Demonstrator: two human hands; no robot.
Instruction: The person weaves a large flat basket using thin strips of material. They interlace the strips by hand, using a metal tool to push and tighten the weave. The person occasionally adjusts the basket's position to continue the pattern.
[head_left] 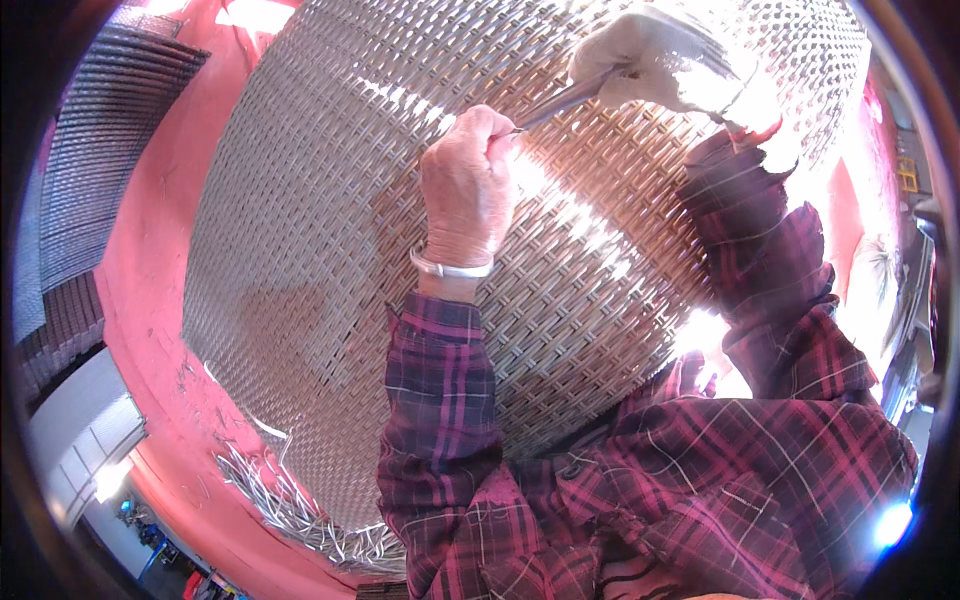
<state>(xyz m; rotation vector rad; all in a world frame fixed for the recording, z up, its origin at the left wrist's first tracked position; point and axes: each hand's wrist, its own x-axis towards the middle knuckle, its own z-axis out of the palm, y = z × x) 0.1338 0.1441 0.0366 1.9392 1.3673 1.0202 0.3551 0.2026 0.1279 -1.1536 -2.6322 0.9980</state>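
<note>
A large woven panel (330, 230) of grey-brown, rattan-like strands spreads beneath both my hands. My bare left hand (465, 185), with a pale bracelet (450, 265) at the wrist, is closed in a fist over the weave near its middle. Farther off to the right, my right hand (655, 60) wears a whitish work glove and closes round a slim grey rod-like tool (565, 103). The tool slants down toward the left thumb, its narrow end touching or nearly touching it. Whatever sits inside the left fingers is hidden. Bright glare washes out part of the glove.
Pink-red covering (150, 230) lies under and around the panel. Loose pale strands (300, 515) bunch along its lower left edge. Dark woven pieces (110, 150) stand at the far left, above a whitish box-like thing (85, 440). Strong sunlight falls on the right side.
</note>
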